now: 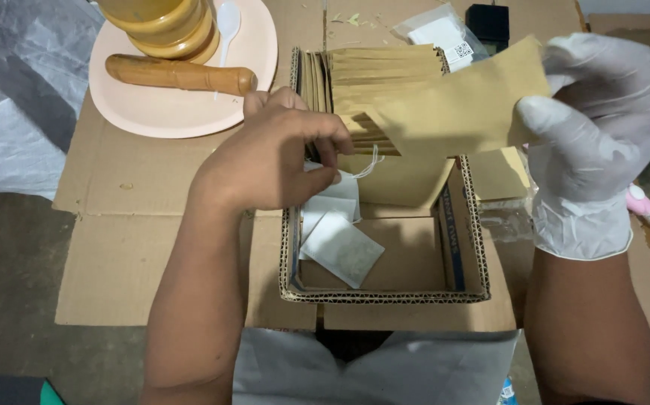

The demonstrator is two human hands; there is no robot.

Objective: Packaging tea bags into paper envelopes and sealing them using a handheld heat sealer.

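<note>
Our left hand (272, 154) is bare, fingers (323, 142) curled in and pinching a white tea bag (338, 191) at its top edge; its string (371, 163) loops out just right of the fingertips. The bag hangs right under those fingers, over the open cardboard box (385, 296). More white tea bags (342, 250) lie on the box floor, below the pinching fingers.

Our right hand (591, 142) wears a white glove. Thumb and forefinger are pressed together on the right edge of a brown paper envelope (460, 109), held flat and tilted, reaching left from the fingers above the box. A stack of brown envelopes (374, 79) stands on edge at the far end of the box, beyond both sets of fingers.

Far left of our left fingers: a pink plate (167, 112) with a wooden pestle (179, 73), a wooden mortar (164, 26) and a white plastic spoon (227, 21). Everything sits on flattened cardboard sheets (130, 187). A small clear packet (437, 31) lies beyond the envelope stack. Pink object (644, 206) just right of the gloved wrist, can't tell what it is.
</note>
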